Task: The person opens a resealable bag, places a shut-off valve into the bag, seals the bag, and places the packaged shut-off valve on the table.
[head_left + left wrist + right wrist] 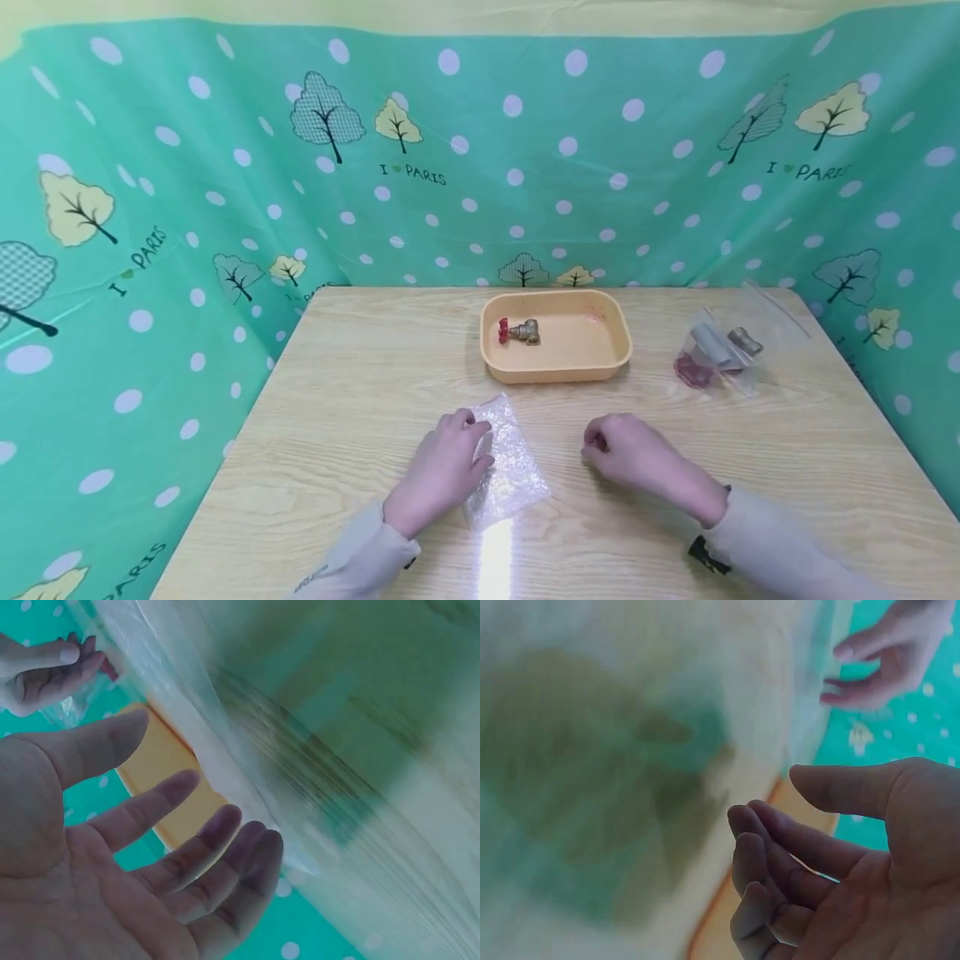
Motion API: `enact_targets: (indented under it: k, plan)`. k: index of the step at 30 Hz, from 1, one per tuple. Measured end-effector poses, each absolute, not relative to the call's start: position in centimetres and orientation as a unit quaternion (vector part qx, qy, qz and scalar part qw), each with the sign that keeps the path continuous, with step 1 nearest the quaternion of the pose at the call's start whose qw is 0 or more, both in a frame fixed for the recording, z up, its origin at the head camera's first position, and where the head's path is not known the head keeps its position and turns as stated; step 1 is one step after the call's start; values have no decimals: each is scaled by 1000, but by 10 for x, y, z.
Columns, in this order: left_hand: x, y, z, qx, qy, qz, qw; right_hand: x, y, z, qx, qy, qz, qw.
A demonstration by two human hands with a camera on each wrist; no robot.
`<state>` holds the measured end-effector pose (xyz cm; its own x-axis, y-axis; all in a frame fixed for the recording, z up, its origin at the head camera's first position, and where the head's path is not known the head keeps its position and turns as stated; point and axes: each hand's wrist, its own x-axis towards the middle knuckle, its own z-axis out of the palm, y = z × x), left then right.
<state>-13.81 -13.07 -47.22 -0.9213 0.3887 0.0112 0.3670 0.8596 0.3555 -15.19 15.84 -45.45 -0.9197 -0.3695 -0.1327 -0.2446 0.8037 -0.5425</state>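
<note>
A clear plastic bag [517, 462] lies flat on the wooden table in front of the person. My left hand [442, 462] is over its left edge, the fingers spread and slightly bent with nothing between them. In the left wrist view the left hand [172, 847] shows a bare palm. To the right of the bag, my right hand [637, 454] hovers close over the table. Its fingers [754, 874] are loosely curled, the thumb stands apart from them, and no thing shows between them.
Behind the hands stands a beige tray [555, 376] holding a brass valve [525, 332] with a red handwheel. Clear bags [720, 348] at the back right lie with a dark red piece [693, 372] and a grey metal fitting [745, 340]. A green dotted curtain [540, 183] surrounds the table.
</note>
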Motion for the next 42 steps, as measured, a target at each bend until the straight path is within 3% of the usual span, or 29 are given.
enact_targets:
  k: [16, 23, 33, 42]
  plan:
    - [-140, -95, -476, 225, 965, 127, 40, -132, 152, -458, -183, 933, -290, 109]
    - [-137, -81, -473, 250, 961, 110, 50, -140, 161, -453, -173, 929, -310, 108]
    - [-122, -79, -482, 267, 959, 95, 15, -156, 167, -446, -166, 939, -286, 98]
    - [-125, -71, -479, 323, 944, 61, 39, -162, 164, -442, -154, 940, -283, 110]
